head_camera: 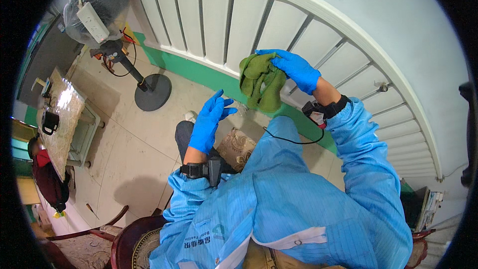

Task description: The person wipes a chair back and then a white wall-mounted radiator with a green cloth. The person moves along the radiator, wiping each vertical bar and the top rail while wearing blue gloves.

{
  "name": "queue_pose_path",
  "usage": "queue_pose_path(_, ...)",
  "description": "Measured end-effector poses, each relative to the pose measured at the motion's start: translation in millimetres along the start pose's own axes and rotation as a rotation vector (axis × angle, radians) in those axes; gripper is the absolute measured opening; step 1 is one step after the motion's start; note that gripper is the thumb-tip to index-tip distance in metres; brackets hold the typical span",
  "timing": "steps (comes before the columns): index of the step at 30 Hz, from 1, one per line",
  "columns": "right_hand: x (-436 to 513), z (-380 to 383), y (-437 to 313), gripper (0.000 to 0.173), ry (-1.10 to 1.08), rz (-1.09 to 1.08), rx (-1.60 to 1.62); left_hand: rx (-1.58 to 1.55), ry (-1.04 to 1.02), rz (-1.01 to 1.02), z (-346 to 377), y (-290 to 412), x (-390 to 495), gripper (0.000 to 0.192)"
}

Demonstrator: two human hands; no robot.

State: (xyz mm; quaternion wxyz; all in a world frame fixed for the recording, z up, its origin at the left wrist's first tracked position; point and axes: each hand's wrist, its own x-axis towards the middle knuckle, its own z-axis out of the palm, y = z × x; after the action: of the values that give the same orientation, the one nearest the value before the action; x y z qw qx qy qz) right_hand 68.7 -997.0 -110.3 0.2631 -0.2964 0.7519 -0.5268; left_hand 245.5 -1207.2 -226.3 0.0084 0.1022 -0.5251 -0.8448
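Note:
A crumpled green cloth (263, 82) hangs from my right hand (297, 69), which wears a blue glove. Fingers pinch its top right side, and the lower part droops loosely. Behind the cloth and that hand is a white slatted wall panel (213, 18); whether the cloth touches it, I cannot tell. My left hand (210, 121), also in a blue glove, is held in the air to the lower left of the cloth. Its fingers are spread and hold nothing. Both wrists carry black strapped devices, and a thin black cable (293, 142) runs from the right one.
At upper left a pedestal fan (143, 86) is covered in clear plastic, with a white power strip (92, 22) against it. A table (63, 119) stands at far left, with a dark bag below. Wooden chairs (123, 239) are close behind me. A patterned cushion (235, 149) lies low before me.

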Motion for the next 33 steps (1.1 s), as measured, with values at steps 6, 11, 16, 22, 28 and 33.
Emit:
queue_pose_path(6,-9.2,5.9,4.4,0.042,-0.015,0.106,0.276,0.032,-0.013,0.029,12.4,-2.1,14.6,0.055)
queue_pose_path(11,-12.5,25.3,13.5,0.044,-0.089,0.156,0.364,0.119,0.036,0.065,33.2,-6.4,33.7,0.048)
queue_pose_path(16,-22.6,10.2,14.8,0.048,-0.074,0.123,0.438,0.104,0.06,0.039,27.3,0.0,36.7,0.022)
queue_pose_path(22,-36.2,-2.0,15.0,0.051,-0.01,0.029,0.223,0.015,0.224,0.201,14.4,24.9,40.8,0.015)
queue_pose_path(28,-29.7,-3.2,45.8,0.046,0.198,-0.015,-0.73,0.077,0.253,0.237,40.1,53.1,29.0,0.013)
queue_pose_path(33,-14.8,-6.7,71.8,0.033,0.364,0.054,-0.567,0.352,-0.211,0.214,71.6,45.4,12.6,0.018)
